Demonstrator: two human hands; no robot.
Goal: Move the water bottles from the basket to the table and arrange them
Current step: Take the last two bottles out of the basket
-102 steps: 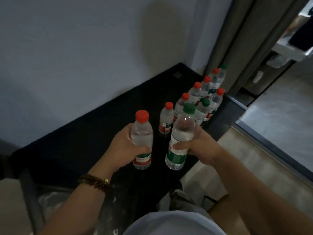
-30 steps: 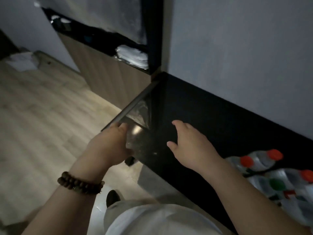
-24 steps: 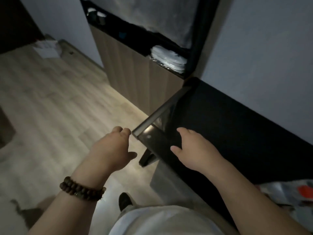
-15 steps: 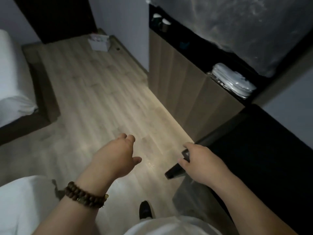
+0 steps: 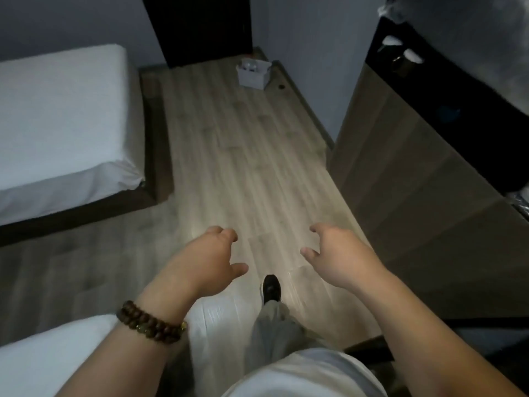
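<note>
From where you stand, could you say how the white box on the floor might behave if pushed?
The white box looks thin-walled, so probably light and easily dented. Its flat base should slide on the smooth wooden floor, not roll. Contents unclear.

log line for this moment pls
left hand: open, empty | right hand: open, empty | bottles: none in view | white box: on floor ahead

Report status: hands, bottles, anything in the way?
Left hand and right hand open, holding nothing. No bottles in view. Small white box on the floor ahead, contents unclear; bed to the left, cabinet to the right.
</note>
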